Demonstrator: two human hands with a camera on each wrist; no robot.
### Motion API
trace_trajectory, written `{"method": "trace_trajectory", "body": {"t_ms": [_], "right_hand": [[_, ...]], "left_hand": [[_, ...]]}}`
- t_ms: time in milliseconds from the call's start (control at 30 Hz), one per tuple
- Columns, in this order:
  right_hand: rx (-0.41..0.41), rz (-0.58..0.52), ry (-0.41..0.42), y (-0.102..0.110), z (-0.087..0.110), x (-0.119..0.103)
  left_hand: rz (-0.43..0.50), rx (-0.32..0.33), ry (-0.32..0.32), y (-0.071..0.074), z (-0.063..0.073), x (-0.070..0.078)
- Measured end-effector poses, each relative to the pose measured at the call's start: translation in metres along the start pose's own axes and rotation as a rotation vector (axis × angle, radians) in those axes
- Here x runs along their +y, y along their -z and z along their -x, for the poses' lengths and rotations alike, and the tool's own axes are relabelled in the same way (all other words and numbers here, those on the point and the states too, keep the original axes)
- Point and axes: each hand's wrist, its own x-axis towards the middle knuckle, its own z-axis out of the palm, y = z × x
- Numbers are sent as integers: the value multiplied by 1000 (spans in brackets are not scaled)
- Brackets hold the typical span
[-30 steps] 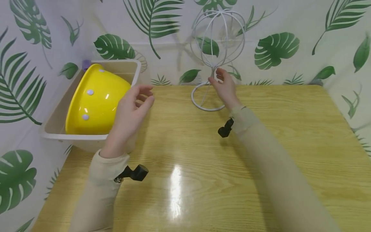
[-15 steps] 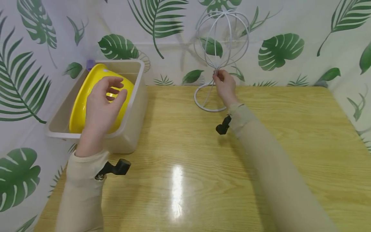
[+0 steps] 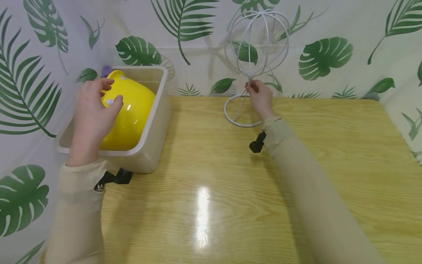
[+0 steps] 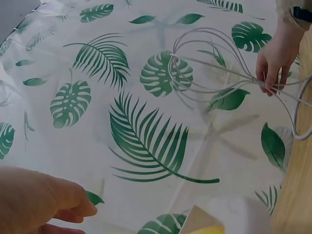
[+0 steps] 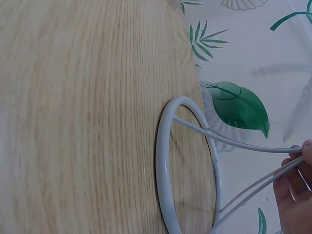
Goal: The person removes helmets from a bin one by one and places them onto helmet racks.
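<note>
A white wire stand (image 3: 258, 46) with a round cage top and a ring base (image 3: 227, 114) stands upright at the back of the table. My right hand (image 3: 262, 98) pinches its narrow neck; in the right wrist view the fingers (image 5: 292, 187) close around the thin wires just above the base. My left hand (image 3: 93, 113) is over the left side of the beige bin, fingers loosely bent and thumb apart, with nothing in its grasp. Inside the bin a yellow helmet (image 3: 135, 110) with white studs lies tilted on its side, partly behind the left hand.
The beige bin (image 3: 160, 106) stands at the table's back left, against the leaf-print cloth (image 3: 197, 40). A small purple thing (image 3: 106, 70) shows at its far left corner. The wooden table (image 3: 237, 190) spans the front and right.
My left hand has moved left across the helmet to the bin's left side. My right hand has gone from loose fingers beside the neck to pinching it. The stand stays in place.
</note>
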Motion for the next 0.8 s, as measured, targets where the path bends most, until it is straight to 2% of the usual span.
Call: {"method": "trace_trajectory", "body": {"t_ms": [167, 300, 400, 633, 800], "right_hand": [[12, 0, 18, 0, 0, 1], [18, 5, 29, 0, -1, 2], [14, 7, 37, 0, 0, 3], [9, 5, 35, 0, 1, 2], [2, -1, 34, -1, 0, 3]], "left_hand": [[-105, 60, 50, 4, -8, -14], [-105, 69, 89, 5, -13, -27], [-78, 31, 134, 4, -16, -35], [37, -123, 196, 0, -19, -46], [46, -149, 202, -1, -21, -54]]}}
